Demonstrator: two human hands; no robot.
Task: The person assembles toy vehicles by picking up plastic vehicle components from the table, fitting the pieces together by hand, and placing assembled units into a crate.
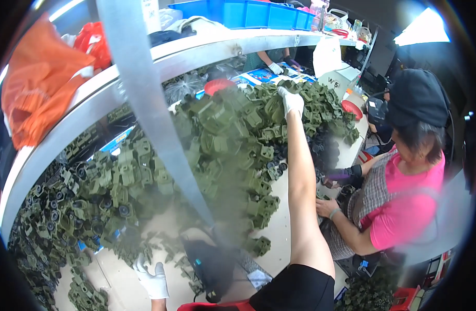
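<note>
My right arm reaches far over a heap of olive-green plastic toy vehicle bodies (217,116). At its end, my right hand (292,101), in a white glove, is closed at the heap's far side on a green toy vehicle body (276,107), partly hidden by the glove. My left hand (153,281), also white-gloved, is low over the table (119,287), thumb and fingers apart. Small green plastic parts (128,250) lie just beyond its fingertips, and I see nothing held in it. Green bodies with black wheels (51,215) cover the left side.
A metal post (150,103) slants down before me from a shelf (196,58) bearing a blue bin (248,14). An orange cloth (38,78) hangs left. A co-worker in pink (409,186) handles parts at right; another person's gloved hand (275,68) shows beyond the shelf.
</note>
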